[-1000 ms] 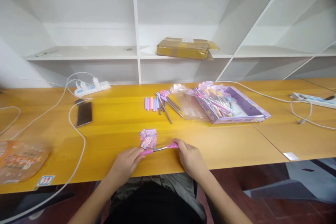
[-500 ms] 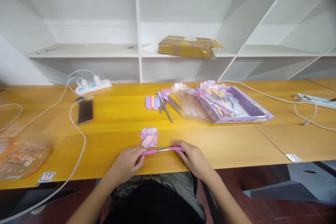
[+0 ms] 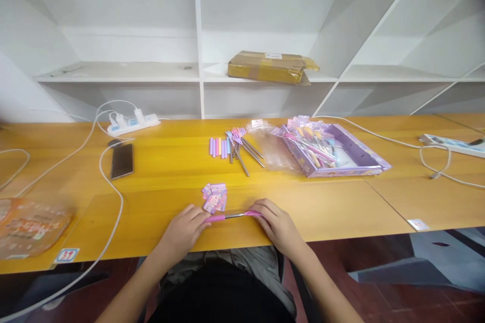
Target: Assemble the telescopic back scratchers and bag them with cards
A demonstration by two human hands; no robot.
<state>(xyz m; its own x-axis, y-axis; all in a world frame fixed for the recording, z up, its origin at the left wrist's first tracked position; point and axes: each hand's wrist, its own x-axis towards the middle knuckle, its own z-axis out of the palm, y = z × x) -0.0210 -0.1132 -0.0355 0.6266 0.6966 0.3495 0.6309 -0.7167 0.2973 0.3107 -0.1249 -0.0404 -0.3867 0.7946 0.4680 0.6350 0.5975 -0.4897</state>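
Observation:
A pink back scratcher [image 3: 232, 216] with a short metal rod lies level between my hands, near the table's front edge. My left hand [image 3: 185, 227] is closed on its pink handle. Around the pink claw head at the other end, my right hand [image 3: 276, 222] has its fingers closed, hiding part of the head. Small printed cards [image 3: 215, 197] lie in a loose pile just beyond my left hand. Farther back is a heap of metal rods with claw heads [image 3: 240, 146]. Beside it several coloured handle sleeves [image 3: 219, 147] form a row.
A purple display box [image 3: 352, 169] with wrapped pieces stands at the right, next to clear plastic bags [image 3: 278, 154]. On the left are a phone [image 3: 122, 160], a power strip [image 3: 134, 125], a white cable [image 3: 120, 207] and an orange package [image 3: 34, 227]. A taped carton [image 3: 269, 67] sits on the shelf.
The back scratcher's exposed rod looks about the same length. Both hands have shifted only slightly on it, and the view has moved a little.

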